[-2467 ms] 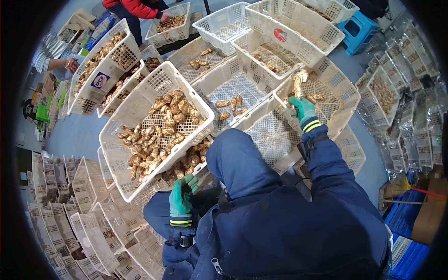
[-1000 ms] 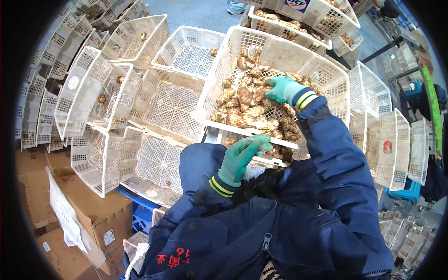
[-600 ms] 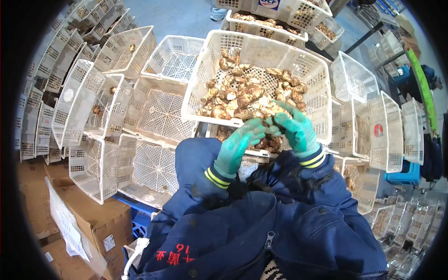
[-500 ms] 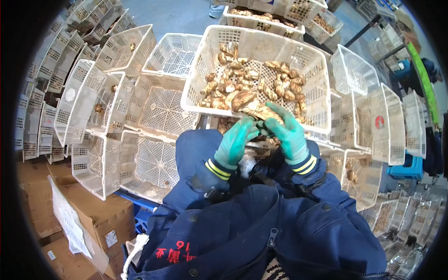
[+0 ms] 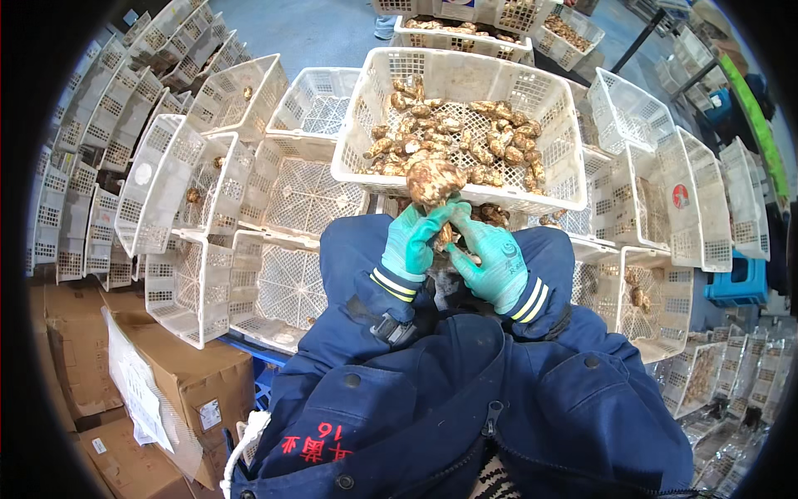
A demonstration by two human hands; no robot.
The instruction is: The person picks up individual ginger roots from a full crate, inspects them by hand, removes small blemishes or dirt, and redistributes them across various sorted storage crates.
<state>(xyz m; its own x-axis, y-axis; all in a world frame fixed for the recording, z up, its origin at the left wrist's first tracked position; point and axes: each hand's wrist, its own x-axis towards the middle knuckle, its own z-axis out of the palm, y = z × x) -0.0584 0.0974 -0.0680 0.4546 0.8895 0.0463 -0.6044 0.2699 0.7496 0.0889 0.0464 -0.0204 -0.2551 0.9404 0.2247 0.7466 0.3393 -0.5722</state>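
A large brown-and-cream mushroom [image 5: 434,179] is raised, cap upward, in front of the near rim of a white perforated crate [image 5: 540,91]. My left hand [image 5: 411,243], in a green glove, is closed on its stem. My right hand [image 5: 486,258], gloved alike, grips the same stem from the other side, hiding much of it. Smaller mushrooms [image 5: 507,137] lie in several clumps inside that crate. Beneath it a lower crate shows more mushrooms [image 5: 495,214], partly covered by the hands.
Crates [image 5: 312,191] surround me, several holding a few mushrooms, with stacks [image 5: 125,91] at far left. Cardboard boxes [image 5: 183,366] sit lower left, a blue stool [image 5: 740,287] at right beside bagged goods [image 5: 748,374]. Filled crates [image 5: 565,33] and a dark post [image 5: 640,41] stand behind.
My right hand has come out of the crate with the large mushroom, now turned from slanted to upright between both hands. My view has swung round since the oldest frame.
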